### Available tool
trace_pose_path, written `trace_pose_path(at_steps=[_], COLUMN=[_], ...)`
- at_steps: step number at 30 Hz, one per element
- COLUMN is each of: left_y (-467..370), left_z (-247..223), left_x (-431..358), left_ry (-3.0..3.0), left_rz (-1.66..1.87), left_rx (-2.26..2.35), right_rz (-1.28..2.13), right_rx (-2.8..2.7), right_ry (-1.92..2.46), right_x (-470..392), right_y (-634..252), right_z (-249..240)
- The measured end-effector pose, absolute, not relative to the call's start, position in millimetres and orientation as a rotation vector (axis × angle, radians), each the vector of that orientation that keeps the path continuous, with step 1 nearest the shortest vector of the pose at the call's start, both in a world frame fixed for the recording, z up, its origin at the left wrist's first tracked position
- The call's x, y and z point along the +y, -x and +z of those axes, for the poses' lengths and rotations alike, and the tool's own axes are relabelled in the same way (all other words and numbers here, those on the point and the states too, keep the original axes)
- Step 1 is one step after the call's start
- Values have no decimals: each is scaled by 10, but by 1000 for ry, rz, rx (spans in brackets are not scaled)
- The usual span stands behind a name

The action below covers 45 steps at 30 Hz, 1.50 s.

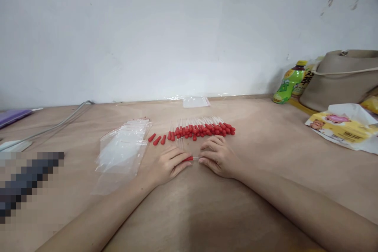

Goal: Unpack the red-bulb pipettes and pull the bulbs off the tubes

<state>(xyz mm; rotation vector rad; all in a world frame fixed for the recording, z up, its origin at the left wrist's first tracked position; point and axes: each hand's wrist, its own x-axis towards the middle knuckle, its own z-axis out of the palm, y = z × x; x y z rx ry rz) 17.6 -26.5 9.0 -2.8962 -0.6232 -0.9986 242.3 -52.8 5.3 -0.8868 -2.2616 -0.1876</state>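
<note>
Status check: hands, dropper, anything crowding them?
Left hand and right hand both pinch one red-bulbed dropper on the table. Dropper row just beyond; plastic bags left. Nothing between.

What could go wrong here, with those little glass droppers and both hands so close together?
1. The left hand and right hand pinch one dropper between them; its thin clear tube looks fragile and might snap.
2. The row of red-bulbed droppers lies just beyond the knuckles, so a forward nudge could scatter it.
3. The loose red bulbs beside the plastic bags might roll away.
</note>
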Motion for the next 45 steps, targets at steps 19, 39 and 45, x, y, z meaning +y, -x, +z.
trace_pose_path(at_steps=[19,39,45], left_y=[-212,-269,-251], left_z=[62,169,184], left_x=[-223,-258,-266], left_ry=[2816,2910,2937], left_rz=[-953,-839,-796], left_rx=[-568,-526,-510], right_rz=[-139,-250,-403], right_rx=[-2195,-2239,-2219], right_ry=[735,589,565], right_x=[-425,-460,-493], right_y=[-2363,-2369,-2370], right_z=[-93,-132,-81])
